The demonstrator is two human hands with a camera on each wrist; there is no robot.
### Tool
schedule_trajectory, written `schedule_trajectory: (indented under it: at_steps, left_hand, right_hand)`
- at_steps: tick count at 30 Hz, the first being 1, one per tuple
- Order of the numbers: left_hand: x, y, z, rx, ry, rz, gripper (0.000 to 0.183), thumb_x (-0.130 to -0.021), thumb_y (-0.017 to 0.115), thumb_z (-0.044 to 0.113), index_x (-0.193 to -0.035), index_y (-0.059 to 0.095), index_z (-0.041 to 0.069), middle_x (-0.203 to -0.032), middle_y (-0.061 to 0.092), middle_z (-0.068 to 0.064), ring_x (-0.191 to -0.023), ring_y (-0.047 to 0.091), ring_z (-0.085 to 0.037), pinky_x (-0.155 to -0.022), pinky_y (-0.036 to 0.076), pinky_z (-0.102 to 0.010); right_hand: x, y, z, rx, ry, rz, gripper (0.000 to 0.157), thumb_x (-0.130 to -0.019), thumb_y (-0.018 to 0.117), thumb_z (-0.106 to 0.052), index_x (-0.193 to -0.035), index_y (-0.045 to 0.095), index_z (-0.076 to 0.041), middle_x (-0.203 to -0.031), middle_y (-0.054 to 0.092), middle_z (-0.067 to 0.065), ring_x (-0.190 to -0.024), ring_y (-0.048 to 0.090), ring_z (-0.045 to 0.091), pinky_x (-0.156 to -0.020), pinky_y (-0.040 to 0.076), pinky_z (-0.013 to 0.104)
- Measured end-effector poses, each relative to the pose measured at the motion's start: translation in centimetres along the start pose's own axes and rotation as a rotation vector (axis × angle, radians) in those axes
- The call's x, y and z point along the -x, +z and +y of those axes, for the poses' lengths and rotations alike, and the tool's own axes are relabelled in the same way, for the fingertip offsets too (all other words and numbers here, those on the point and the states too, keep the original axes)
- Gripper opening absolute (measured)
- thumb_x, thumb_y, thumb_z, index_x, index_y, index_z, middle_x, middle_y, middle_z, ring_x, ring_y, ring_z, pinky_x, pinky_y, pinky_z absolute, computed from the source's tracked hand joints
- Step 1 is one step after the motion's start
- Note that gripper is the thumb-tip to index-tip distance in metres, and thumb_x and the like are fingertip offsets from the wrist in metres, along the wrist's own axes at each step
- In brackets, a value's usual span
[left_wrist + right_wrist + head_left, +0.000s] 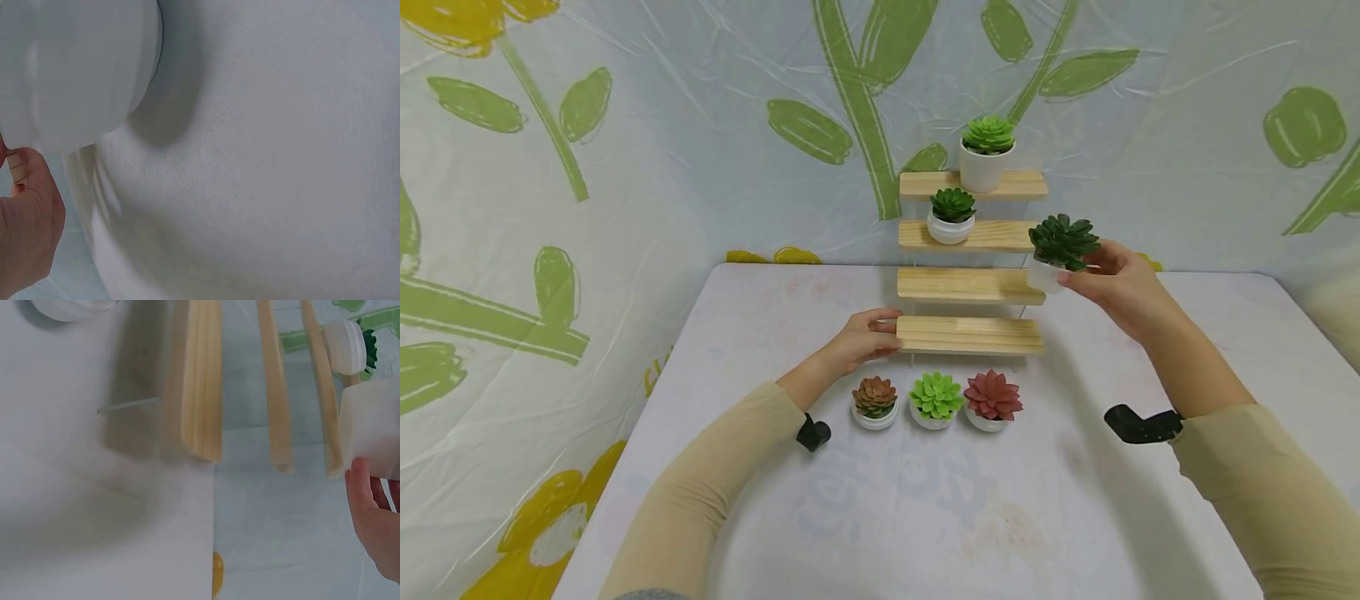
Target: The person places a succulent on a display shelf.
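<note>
My right hand [1126, 292] holds a dark green potted succulent [1063, 243] by its white pot, raised near the right end of the second tier from the bottom. The right wrist view also shows the fingers on that white pot [372, 428]. My left hand [853, 342] grips the left end of the lowest board [970, 335] of a tiered wooden stand, thumb in front. On the top tier stands a light green succulent [987, 154] in a white pot. One tier below, a smaller green succulent [952, 215] sits towards the left.
In front of the stand, a brownish succulent [875, 402], a bright green one [936, 400] and a red one [992, 400] stand in a row in white pots. The white-covered table [1000, 533] meets a leaf-patterned cloth backdrop [700, 167] behind the stand.
</note>
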State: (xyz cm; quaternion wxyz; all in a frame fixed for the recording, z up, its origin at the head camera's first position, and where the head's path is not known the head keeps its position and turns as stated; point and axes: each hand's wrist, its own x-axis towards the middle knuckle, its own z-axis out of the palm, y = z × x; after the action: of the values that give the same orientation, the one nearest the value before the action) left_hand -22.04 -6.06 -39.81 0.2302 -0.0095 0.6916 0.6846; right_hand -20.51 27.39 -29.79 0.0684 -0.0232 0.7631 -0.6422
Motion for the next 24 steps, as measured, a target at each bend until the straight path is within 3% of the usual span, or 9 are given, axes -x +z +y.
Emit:
schedule_trajectory:
  at_steps: [5,12,19,24]
  left_hand:
    - [0.0,-0.1,-0.1,0.002,-0.002,0.0,0.055,-0.083,0.062,-0.01,-0.135,0.048,0.004,-0.119,0.051,-0.019,-0.094,0.057,-0.022,-0.086,0.051,-0.034]
    - [-0.2,-0.1,-0.2,0.015,0.009,-0.025,0.056,-0.083,0.061,-0.01,-0.136,0.046,0.003,-0.121,0.051,-0.021,-0.101,0.057,-0.026,-0.089,0.05,-0.036]
    - [-0.2,-0.2,-0.2,0.012,0.013,-0.027,0.056,-0.083,0.061,-0.01,-0.135,0.046,0.003,-0.12,0.051,-0.02,-0.099,0.057,-0.025,-0.089,0.05,-0.036]
    - [-0.3,-0.3,-0.3,0.016,0.008,-0.029,0.056,-0.083,0.062,-0.01,-0.135,0.046,0.004,-0.119,0.051,-0.019,-0.096,0.057,-0.023,-0.089,0.05,-0.036]
  right_hand:
    - [-0.8,0.8,-0.6,0.064,0.011,0.018,0.049,-0.087,0.067,-0.015,-0.127,0.038,-0.013,-0.11,0.034,-0.001,-0.1,0.039,0.012,-0.078,0.043,0.01]
    - [-1.9,1.8,-1.5,0.095,0.052,0.02,0.084,-0.088,0.065,-0.023,-0.148,0.009,-0.003,-0.114,0.03,-0.006,-0.106,0.035,0.01,-0.085,0.043,0.014]
    - [-3.0,2.5,-2.1,0.044,0.037,0.035,0.081,-0.088,0.066,-0.019,-0.146,0.012,-0.001,-0.114,0.031,-0.004,-0.108,0.037,0.011,-0.086,0.043,0.016]
    - [-3.6,2.9,-2.4,0.085,0.045,0.06,0.086,-0.088,0.065,-0.025,-0.148,0.008,-0.003,-0.13,0.027,0.006,-0.119,0.032,0.018,-0.096,0.04,0.023]
